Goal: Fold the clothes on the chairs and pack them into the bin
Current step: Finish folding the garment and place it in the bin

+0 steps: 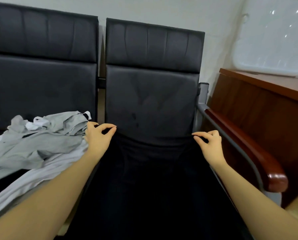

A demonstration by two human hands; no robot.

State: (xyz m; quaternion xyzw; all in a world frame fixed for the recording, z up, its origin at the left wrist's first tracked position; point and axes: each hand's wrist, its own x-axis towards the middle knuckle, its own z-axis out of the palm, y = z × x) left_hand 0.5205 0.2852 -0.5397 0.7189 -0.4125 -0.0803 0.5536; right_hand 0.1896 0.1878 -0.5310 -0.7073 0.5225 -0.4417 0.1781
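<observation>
A black garment (150, 179) lies spread flat over the seat of the right black chair (153, 94). My left hand (98, 137) pinches its far left corner between thumb and forefinger. My right hand (208, 142) pinches the far right corner in the same way. On the left chair (41, 80) sits a crumpled heap of grey clothes (41, 141), with a white garment (32, 181) trailing from under it toward me. A translucent white bin (272, 45) stands on the wooden cabinet at the upper right.
A reddish wooden cabinet (259, 108) stands close against the right chair. The chair's wooden armrest (259, 156) on a grey metal frame runs along the right side. A pale wall rises behind the chairs.
</observation>
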